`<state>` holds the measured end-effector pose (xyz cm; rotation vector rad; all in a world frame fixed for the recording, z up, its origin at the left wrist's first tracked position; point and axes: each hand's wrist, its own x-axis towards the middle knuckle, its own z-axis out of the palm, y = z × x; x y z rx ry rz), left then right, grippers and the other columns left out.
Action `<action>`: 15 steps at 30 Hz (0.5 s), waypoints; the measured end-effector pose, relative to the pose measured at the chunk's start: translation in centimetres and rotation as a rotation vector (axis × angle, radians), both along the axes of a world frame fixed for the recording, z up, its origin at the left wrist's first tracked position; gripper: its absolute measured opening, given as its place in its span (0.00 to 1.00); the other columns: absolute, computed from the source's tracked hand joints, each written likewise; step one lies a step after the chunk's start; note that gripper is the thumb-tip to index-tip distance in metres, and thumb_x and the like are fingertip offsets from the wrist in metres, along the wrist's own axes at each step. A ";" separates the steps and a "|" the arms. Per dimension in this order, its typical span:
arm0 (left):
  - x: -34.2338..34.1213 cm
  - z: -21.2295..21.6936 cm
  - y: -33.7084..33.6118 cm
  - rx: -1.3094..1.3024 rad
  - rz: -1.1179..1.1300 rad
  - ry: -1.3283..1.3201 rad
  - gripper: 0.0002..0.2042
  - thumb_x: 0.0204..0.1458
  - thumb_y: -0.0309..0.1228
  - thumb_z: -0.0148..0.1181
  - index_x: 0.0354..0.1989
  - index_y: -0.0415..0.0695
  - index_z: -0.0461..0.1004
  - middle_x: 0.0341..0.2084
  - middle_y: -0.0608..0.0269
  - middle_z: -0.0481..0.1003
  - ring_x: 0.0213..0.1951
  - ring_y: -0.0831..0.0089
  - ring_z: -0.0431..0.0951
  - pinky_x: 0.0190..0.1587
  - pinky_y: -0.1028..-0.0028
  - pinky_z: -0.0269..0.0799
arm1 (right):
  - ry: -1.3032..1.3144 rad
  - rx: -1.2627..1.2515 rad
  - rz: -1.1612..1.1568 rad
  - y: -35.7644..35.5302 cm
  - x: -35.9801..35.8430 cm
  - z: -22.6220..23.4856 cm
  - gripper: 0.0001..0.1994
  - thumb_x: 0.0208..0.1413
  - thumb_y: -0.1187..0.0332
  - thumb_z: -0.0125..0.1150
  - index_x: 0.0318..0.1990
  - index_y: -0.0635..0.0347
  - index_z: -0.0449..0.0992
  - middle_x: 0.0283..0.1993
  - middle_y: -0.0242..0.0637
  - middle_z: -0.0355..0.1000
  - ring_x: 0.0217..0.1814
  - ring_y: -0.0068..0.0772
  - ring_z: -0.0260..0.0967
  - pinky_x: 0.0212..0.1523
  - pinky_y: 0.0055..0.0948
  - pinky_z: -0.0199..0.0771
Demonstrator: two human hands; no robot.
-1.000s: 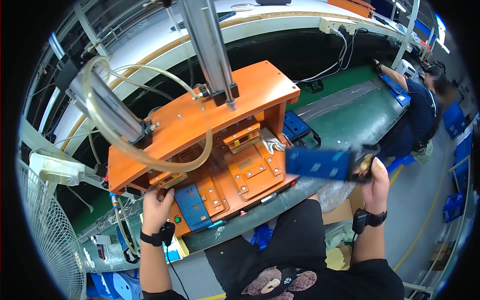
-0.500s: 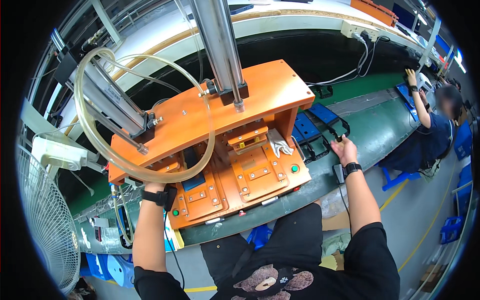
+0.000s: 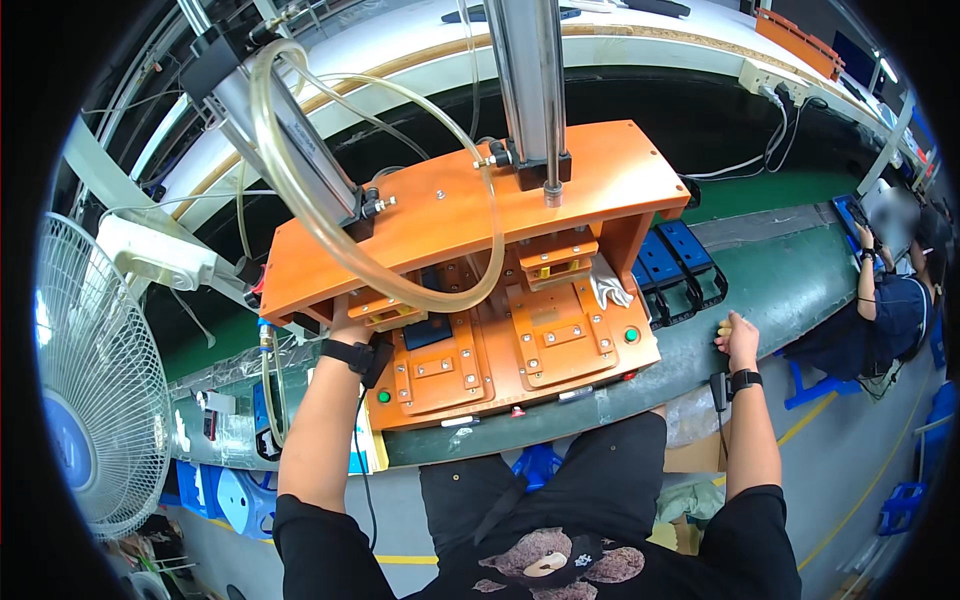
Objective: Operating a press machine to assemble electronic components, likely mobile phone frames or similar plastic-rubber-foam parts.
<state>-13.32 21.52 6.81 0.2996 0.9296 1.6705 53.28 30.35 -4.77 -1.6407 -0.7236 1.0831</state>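
My left hand [image 3: 345, 322] reaches under the left side of an orange two-station press [image 3: 420, 240]; its fingers are hidden by the frame. Near it, a dark blue flat part [image 3: 428, 328] lies in the left fixture. My right hand [image 3: 738, 340] is over the green bench, right of the press, with its fingers curled in; whether something small is inside them I cannot make out. Beyond that hand, two blue panels with black frame ends, a right one [image 3: 690, 248] and a left one [image 3: 657, 262], lie side by side, apart from it. The right fixture [image 3: 555, 335] holds no panel.
A white cloth [image 3: 608, 284] lies by the press's right post. Green buttons [image 3: 632, 335] sit at the front corners. A clear hose [image 3: 290, 190] loops over the left side. A fan [image 3: 100, 370] stands at left; a co-worker [image 3: 890, 310] sits at far right.
The view has shifted, moving the press rightward and down in the picture. My right hand has come away from the black end of a blue panel, curling its fingers. My left arm still reaches into the press.
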 end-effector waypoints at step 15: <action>1.0 -1.8 0.7 0.220 -0.250 -0.060 0.21 0.66 0.48 0.40 0.62 0.50 0.62 0.57 0.56 0.69 0.58 0.62 0.71 0.58 0.58 0.72 | -0.130 0.156 -0.019 0.0 -0.6 -1.1 0.16 0.62 0.60 0.56 0.30 0.66 0.75 0.21 0.35 0.72 0.13 0.23 0.67 0.13 0.20 0.63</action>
